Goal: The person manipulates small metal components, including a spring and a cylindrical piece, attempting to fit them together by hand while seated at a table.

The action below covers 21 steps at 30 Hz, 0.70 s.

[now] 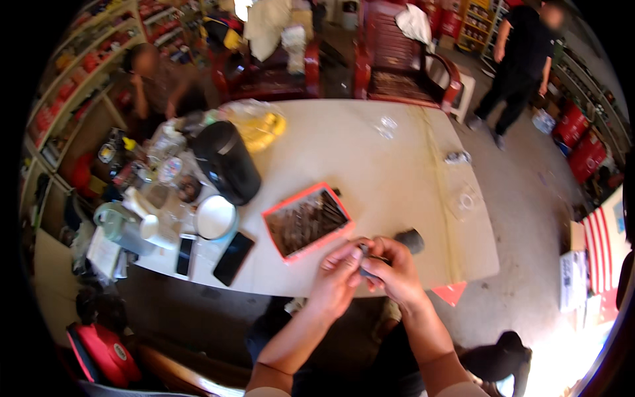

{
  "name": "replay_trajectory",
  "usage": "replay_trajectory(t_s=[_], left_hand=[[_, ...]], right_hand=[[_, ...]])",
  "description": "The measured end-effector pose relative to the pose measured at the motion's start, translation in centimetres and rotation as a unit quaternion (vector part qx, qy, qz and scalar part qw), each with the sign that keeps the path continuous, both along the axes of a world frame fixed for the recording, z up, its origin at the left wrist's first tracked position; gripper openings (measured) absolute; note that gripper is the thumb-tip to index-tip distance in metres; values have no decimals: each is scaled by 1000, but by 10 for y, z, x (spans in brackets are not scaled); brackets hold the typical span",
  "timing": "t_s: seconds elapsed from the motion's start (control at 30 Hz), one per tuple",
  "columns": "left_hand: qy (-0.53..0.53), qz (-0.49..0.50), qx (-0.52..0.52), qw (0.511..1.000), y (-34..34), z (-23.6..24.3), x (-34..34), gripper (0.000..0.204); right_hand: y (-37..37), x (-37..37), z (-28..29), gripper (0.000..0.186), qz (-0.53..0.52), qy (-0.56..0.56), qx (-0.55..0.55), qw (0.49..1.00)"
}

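Observation:
Close together at the table's near edge, my left hand (337, 276) and my right hand (395, 268) both pinch a small dark grey metal part (365, 259). Fingers cover most of it, so its exact kind is hidden. Just beyond my hands lies an open red-rimmed box (266, 220), holding many thin dark metal pieces (307, 221) that look like bolts or rods. A short dark grey cylinder (411, 241) rests on the table right beside my right hand.
On the pale table (344, 145), left of the box, are a black phone (234, 258), a white-edged phone (186, 255), a white bowl (215, 217) and a black bin (227, 162). Wooden chairs (403, 59) stand behind. One person (162, 86) sits far left; another (522, 59) stands far right.

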<state>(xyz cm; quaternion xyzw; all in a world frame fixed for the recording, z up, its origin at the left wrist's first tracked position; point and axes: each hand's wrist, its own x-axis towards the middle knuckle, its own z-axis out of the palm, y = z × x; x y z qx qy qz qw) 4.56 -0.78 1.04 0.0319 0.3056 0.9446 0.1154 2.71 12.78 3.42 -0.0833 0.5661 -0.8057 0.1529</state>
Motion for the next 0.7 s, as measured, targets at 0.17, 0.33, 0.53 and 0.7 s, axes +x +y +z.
replay_trajectory(t_s=[0.17, 0.33, 0.53, 0.7], left_hand=[[39, -18, 29, 999, -1, 11, -1, 24], [0, 11, -25, 1000, 1, -4, -7, 24], [40, 80, -35, 995, 1, 0, -6, 24], [61, 41, -40, 996, 9, 5, -4, 23]], right_hand=[[-4, -1, 4, 18, 2, 81, -2, 997], [0, 1, 9, 14, -18, 139, 53, 989], [3, -2, 2, 17, 5, 226, 82, 971], [21, 1, 7, 16, 46, 171, 50, 983]])
